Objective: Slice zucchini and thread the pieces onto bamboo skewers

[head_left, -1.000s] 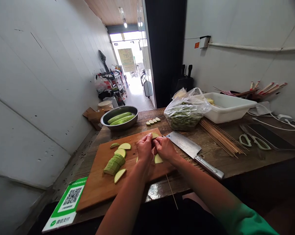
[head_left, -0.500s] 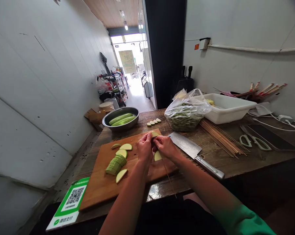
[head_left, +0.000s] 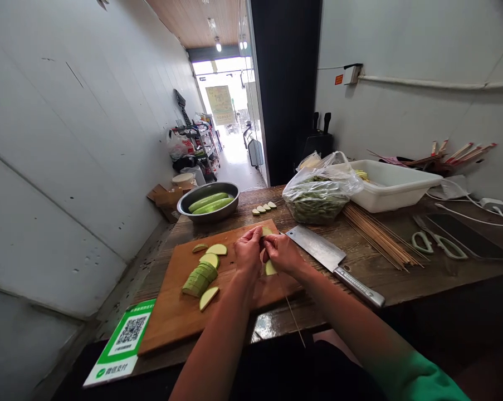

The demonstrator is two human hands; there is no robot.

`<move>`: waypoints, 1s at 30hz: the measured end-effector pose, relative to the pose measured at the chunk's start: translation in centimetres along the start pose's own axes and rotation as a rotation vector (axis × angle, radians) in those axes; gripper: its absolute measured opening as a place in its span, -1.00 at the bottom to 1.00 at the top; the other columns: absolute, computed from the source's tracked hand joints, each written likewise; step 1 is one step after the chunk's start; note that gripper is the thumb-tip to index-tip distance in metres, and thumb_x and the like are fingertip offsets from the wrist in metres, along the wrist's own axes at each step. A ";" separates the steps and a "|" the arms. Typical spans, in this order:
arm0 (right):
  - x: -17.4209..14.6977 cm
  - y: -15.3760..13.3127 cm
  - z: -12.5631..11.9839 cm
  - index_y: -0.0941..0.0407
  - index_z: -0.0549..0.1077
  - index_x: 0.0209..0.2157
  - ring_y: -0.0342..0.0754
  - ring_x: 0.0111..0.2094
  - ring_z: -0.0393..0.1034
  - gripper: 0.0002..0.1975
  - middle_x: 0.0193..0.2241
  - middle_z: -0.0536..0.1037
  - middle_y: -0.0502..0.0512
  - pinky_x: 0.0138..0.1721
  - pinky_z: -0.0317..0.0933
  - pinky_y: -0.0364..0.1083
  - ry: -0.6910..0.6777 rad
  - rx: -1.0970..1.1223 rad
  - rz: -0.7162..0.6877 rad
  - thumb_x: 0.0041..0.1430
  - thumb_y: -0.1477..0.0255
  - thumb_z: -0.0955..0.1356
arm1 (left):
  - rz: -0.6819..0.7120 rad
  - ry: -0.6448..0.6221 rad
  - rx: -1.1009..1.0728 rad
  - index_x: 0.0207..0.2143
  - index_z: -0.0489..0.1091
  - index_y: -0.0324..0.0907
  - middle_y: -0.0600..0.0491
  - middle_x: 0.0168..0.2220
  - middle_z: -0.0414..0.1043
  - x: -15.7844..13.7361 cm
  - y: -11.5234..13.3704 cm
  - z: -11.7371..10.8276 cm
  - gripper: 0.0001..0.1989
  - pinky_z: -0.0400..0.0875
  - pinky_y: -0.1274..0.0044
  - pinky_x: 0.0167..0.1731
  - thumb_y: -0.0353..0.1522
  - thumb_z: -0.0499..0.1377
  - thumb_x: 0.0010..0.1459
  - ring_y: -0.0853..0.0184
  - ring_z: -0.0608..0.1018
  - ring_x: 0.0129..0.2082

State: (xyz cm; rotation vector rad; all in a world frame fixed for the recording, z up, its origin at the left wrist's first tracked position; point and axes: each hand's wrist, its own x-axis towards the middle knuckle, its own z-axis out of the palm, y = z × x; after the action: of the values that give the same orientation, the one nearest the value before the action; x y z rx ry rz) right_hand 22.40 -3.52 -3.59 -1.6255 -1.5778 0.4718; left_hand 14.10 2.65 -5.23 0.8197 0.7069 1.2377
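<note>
Left hand (head_left: pixel 248 248): over the board; fingers pinched on a slice (head_left: pixel 267 230), pale, half-round, upright.
Right hand (head_left: pixel 281 250): beside the left, at the lower edge of that slice; fingers closed on a skewer (head_left: pixel 295 320), the grip itself partly hidden, the shaft running back past the near edge of the tabletop (head_left: pixel 259 328).
Board (head_left: pixel 167 312): wood, one, set at a slant. On it, a stack (head_left: pixel 200 279) of green-skinned slices, overlapping; loose slices (head_left: pixel 209 299) around it; one further slice (head_left: pixel 270 268) just under the right hand.
Bowl (head_left: pixel 187 216): grey metal, beyond the board; contains two zucchini (head_left: pixel 211 206), whole, green.
Short row (head_left: pixel 264 209): four small slices, on the tabletop, right of the bowl.
Bag (head_left: pixel 318 195): clear plastic, green beans inside.
Tub (head_left: pixel 395 197): white, just beside the bag; some yellow pieces within.
Cleaver (head_left: pixel 318 248): flat, right of the board, handle towards the near edge.
Bundle (head_left: pixel 376 236): thin wooden sticks, laid lengthwise near the cleaver.
Scissors (head_left: pixel 439 245): pale handles, right of the bundle.
Card (head_left: pixel 123 345): green and white, printed code, at the board's left edge.
</note>
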 end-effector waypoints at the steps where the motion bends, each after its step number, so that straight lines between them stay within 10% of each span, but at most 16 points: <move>1: -0.1 -0.1 0.0 0.12 0.45 -0.47 -0.16 -0.54 0.37 -0.79 -0.59 0.52 0.00 -0.49 0.10 -0.23 -0.009 -0.004 0.001 0.11 0.51 0.21 | 0.006 0.003 0.002 -0.47 0.43 -0.30 0.12 -0.64 0.34 0.1 0.0 -0.1 -0.65 0.21 0.63 -0.62 -0.29 0.37 -0.35 0.48 0.35 -0.66; 30: -0.2 0.5 0.9 0.11 0.43 -0.53 -0.16 -0.56 0.34 -0.73 -0.63 0.48 -0.02 -0.48 0.10 -0.23 0.083 0.026 -0.040 0.16 0.45 0.19 | -0.002 0.038 -0.038 -0.51 0.40 -0.29 0.11 -0.62 0.35 -0.5 0.2 0.2 -0.68 0.22 0.64 -0.62 -0.29 0.35 -0.36 0.49 0.35 -0.65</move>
State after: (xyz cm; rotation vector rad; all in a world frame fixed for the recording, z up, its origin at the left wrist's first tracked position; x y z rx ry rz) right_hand 21.99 -3.43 -4.55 -1.5711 -1.5340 0.3964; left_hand 14.08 2.18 -4.94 0.7658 0.7119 1.2641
